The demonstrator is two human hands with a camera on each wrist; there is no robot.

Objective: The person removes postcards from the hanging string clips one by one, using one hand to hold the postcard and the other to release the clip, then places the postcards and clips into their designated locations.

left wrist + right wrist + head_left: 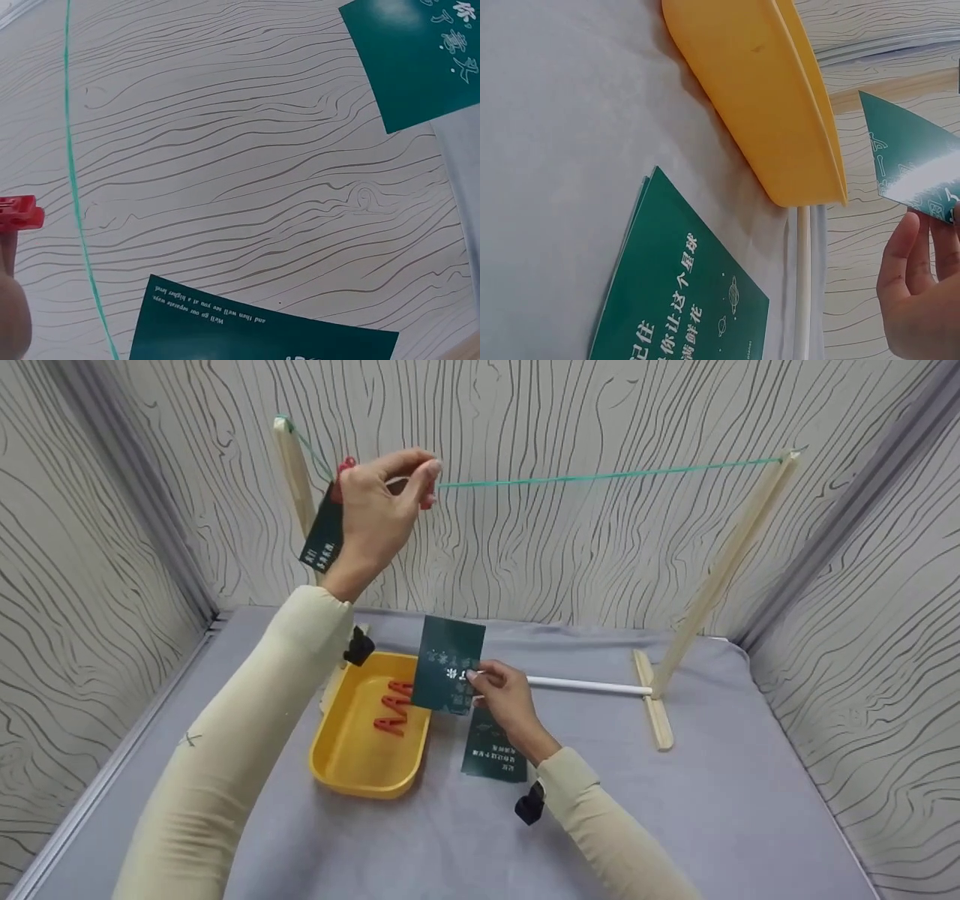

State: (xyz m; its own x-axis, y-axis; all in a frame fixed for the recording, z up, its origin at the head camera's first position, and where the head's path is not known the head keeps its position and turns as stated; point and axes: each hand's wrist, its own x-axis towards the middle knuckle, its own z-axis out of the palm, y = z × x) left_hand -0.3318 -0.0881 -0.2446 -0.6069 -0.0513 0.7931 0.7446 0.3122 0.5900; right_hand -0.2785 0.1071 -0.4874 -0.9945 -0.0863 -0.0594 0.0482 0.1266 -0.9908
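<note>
My left hand (382,506), raised at the green string (600,478), pinches a red clothespin (22,213) between thumb and fingers. In the left wrist view that clothespin is beside the string. My right hand (506,697) grips a dark green card (450,656) with white writing by its edge, held up over the table beside the yellow tray (322,750). Behind my left hand, another green card (324,529) hangs on the string near the left post, with red at its top. Under my right hand lie stacked green cards (682,285).
Several red clothespins (391,716) lie in the tray. The string runs between a left wooden post (296,480) and a right wooden post (724,577) on a foot (660,727). A white rod (592,685) crosses low between the posts. A patterned wall stands behind.
</note>
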